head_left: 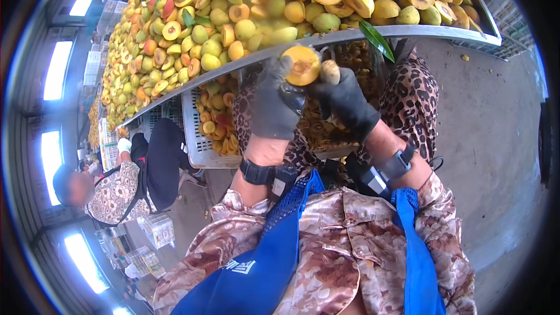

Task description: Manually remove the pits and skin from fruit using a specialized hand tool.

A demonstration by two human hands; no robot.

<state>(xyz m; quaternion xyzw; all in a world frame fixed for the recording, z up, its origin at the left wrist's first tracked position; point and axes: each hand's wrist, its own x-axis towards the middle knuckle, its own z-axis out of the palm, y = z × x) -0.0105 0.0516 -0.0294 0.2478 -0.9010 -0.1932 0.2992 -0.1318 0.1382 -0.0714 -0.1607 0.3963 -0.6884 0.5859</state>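
Note:
My left hand (276,100), in a dark grey glove, is closed around a halved yellow peach (301,65). The peach's cut face is turned up toward me, and its centre is brownish. Right beside it, my gloved right hand (349,98) grips a small tool with a wooden handle (331,72). A thin curved piece of metal shows by the handle; the rest of the tool is hidden by my fingers. Both hands are close together just below the metal table edge (233,65), above a white crate (197,127) that holds peach halves.
A large heap of halved peaches (213,35) fills the table ahead. A green leaf (377,41) hangs over its rim. At the left, another person (125,189) sits by the table with a white-gloved hand near it. White crates (156,229) stand on the floor behind that person.

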